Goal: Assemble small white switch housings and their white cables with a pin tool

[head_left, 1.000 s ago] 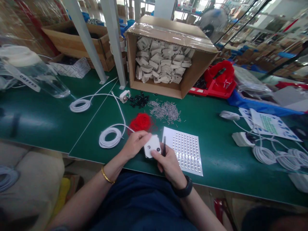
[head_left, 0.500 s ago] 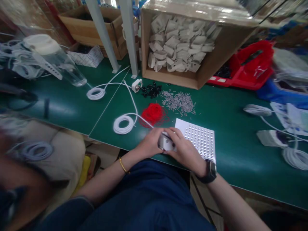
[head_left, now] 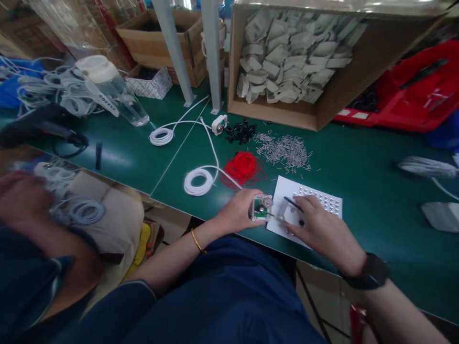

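My left hand (head_left: 236, 210) is wrapped round a small white housing whose open face shows a green circuit board (head_left: 258, 208). A white cable (head_left: 228, 176) runs up from near that hand to a coil (head_left: 198, 181). In my right hand (head_left: 319, 222) is a white cover (head_left: 291, 216) with a dark edge, held apart from the housing, to its right. What looks like a thin dark wire spans the gap between the two parts. Beneath the cover and the right fingers lies a white sheet (head_left: 283, 186) with rows of small silver pieces.
Red wire (head_left: 244, 168), black bits (head_left: 241, 131) and small metal pins (head_left: 287, 150) lie beyond my hands. A carton (head_left: 272, 112) of white housings stands at the back, near a water bottle (head_left: 124, 98). A co-worker's arm (head_left: 39, 205) is at left.
The housing that both hands held together is now in two parts. My right hand has moved right with the cover, exposing the circuit board in my left hand. The view has shifted.
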The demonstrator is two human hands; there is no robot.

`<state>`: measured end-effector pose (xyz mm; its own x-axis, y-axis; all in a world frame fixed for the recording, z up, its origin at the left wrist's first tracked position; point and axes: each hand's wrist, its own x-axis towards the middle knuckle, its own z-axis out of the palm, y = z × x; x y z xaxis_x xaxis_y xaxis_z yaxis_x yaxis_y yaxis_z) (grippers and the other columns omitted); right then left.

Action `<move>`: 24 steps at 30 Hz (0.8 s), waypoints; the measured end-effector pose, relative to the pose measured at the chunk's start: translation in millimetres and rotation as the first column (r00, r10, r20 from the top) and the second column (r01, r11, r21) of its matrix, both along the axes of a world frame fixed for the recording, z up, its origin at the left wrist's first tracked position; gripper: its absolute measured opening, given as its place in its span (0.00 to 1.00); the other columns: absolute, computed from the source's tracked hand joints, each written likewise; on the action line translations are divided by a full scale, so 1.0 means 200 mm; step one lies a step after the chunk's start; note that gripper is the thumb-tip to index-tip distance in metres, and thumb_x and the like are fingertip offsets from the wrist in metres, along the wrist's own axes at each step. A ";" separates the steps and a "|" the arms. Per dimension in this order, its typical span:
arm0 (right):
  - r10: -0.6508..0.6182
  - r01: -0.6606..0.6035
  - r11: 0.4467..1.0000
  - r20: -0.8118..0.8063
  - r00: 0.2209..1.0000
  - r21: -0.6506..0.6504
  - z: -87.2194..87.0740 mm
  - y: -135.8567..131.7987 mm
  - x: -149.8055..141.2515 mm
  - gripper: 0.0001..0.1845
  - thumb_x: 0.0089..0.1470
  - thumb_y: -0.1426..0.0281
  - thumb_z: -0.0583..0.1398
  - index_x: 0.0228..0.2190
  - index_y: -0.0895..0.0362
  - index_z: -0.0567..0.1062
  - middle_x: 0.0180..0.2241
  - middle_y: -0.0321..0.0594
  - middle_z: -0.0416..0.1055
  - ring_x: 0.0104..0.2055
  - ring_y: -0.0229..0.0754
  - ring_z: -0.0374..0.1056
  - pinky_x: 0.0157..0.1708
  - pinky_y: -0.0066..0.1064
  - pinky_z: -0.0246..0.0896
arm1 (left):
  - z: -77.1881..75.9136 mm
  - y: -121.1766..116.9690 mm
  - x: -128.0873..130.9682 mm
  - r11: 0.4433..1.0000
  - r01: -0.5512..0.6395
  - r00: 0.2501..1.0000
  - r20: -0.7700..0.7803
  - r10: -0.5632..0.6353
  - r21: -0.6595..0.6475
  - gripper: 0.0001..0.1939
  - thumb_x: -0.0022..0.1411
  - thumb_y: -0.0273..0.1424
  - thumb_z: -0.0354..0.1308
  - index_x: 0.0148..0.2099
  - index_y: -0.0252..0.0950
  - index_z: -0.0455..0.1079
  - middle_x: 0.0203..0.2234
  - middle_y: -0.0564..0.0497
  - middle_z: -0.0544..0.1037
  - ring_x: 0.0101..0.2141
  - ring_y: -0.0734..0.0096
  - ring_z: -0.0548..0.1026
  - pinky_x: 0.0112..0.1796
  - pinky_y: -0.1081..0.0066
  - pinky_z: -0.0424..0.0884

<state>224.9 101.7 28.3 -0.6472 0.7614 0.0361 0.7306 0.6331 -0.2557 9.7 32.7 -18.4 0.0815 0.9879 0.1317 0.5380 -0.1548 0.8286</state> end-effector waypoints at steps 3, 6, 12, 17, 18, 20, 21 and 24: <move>-0.148 0.126 0.988 -0.300 0.942 -0.091 -0.07 -0.01 0.03 0.23 0.51 0.57 0.60 0.44 0.60 0.72 0.46 0.54 0.69 0.44 0.55 0.69 0.38 0.45 0.67 | -0.01 -0.01 0.00 0.995 -0.068 0.990 0.116 0.076 -0.070 0.33 0.46 0.34 0.67 0.53 0.38 0.59 0.47 0.46 0.72 0.46 0.60 0.72 0.47 0.62 0.69; -0.343 0.194 0.939 -0.759 0.554 -0.283 -0.04 -0.07 0.02 0.21 0.61 0.59 0.49 0.25 0.58 0.74 0.35 0.47 0.73 0.40 0.48 0.70 0.37 0.41 0.66 | -0.03 -0.01 0.00 0.984 -0.114 0.960 0.241 0.145 -0.137 0.36 0.44 0.33 0.69 0.54 0.38 0.57 0.47 0.46 0.72 0.45 0.62 0.74 0.46 0.63 0.70; -0.655 0.000 0.750 -0.743 0.137 -0.662 0.02 -0.24 -0.14 0.26 0.63 0.56 0.46 0.27 0.57 0.75 0.20 0.38 0.69 0.22 0.38 0.67 0.23 0.32 0.65 | -0.02 -0.01 0.02 0.979 -0.154 0.919 0.346 0.192 -0.134 0.35 0.43 0.31 0.69 0.53 0.37 0.57 0.48 0.45 0.71 0.46 0.62 0.74 0.47 0.64 0.71; -0.655 0.027 0.741 -0.713 0.248 -0.671 -0.02 -0.32 -0.22 0.09 0.52 0.64 0.62 0.34 0.55 0.76 0.32 0.41 0.78 0.32 0.44 0.75 0.34 0.37 0.73 | -0.01 -0.01 0.03 0.977 -0.165 0.920 0.335 0.203 -0.138 0.35 0.44 0.32 0.69 0.52 0.38 0.58 0.47 0.45 0.72 0.46 0.63 0.74 0.47 0.64 0.72; -0.634 0.071 0.764 -0.726 0.268 -0.641 -0.03 -0.33 -0.23 0.07 0.50 0.66 0.64 0.33 0.55 0.76 0.32 0.40 0.78 0.32 0.44 0.75 0.35 0.36 0.73 | -0.01 -0.01 0.03 0.976 -0.166 0.920 0.335 0.204 -0.140 0.35 0.43 0.32 0.69 0.52 0.38 0.58 0.47 0.46 0.72 0.45 0.63 0.75 0.46 0.64 0.72; -0.594 0.130 0.800 -0.744 0.306 -0.586 -0.03 -0.33 -0.25 0.05 0.49 0.69 0.65 0.31 0.54 0.76 0.31 0.40 0.78 0.31 0.43 0.75 0.33 0.35 0.73 | -0.01 -0.01 0.03 0.977 -0.168 0.918 0.341 0.204 -0.133 0.35 0.44 0.34 0.69 0.52 0.38 0.58 0.47 0.46 0.72 0.45 0.62 0.75 0.46 0.65 0.73; -0.578 0.146 0.812 -0.749 0.323 -0.564 -0.03 -0.33 -0.25 0.04 0.49 0.69 0.65 0.31 0.54 0.76 0.30 0.40 0.78 0.31 0.43 0.75 0.32 0.35 0.73 | -0.01 -0.01 0.03 0.978 -0.169 0.917 0.342 0.202 -0.126 0.35 0.44 0.34 0.69 0.52 0.38 0.59 0.47 0.45 0.72 0.45 0.62 0.75 0.46 0.65 0.73; -0.553 0.175 0.831 -0.751 0.360 -0.528 -0.03 -0.33 -0.27 0.03 0.49 0.70 0.64 0.31 0.54 0.77 0.29 0.39 0.77 0.29 0.42 0.74 0.30 0.33 0.72 | -0.01 -0.01 0.03 0.979 -0.168 0.922 0.333 0.197 -0.114 0.35 0.44 0.35 0.69 0.52 0.38 0.59 0.47 0.45 0.72 0.45 0.62 0.75 0.45 0.65 0.73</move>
<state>171.3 36.6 22.0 -0.0673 0.9929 0.0984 0.1396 0.1071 -0.9844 14.8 30.9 -20.4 -0.1370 0.9899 0.0377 0.2333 -0.0047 0.9724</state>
